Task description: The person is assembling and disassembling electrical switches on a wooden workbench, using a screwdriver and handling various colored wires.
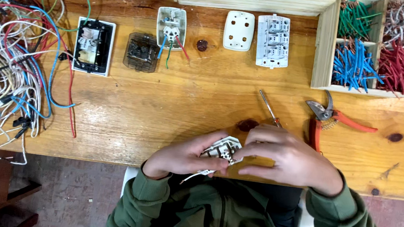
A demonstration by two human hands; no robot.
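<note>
Held closest to my chest, the small white plastic socket insert [222, 152] sits between both hands at the near edge of the varnished wooden workbench [163, 105], with a thin white wire trailing from its underside. Working left to right: the tangled heap of multicoloured insulated wires [9, 57] fills the far left of the bench. My left hand [183, 156] is curled closed around the insert's left side, thumb on top, which steadies the part. My right hand [288, 160] closes on the insert's right side, fingers bent over it; I judge that this 2-handed grip keeps the part from turning. A slim metal-shafted screwdriver [267, 106] rises from behind my right hand; I cannot tell whether the hand grips it. Beyond it lie the orange-handled steel pruning-type cutters [330, 117], within reach. Along the back row stand 5 disassembled wall fittings, among them the white cover plate with round holes [239, 30]. At far right, the wooden compartment tray [325, 51] keeps cut wire sorted by colour.
</note>
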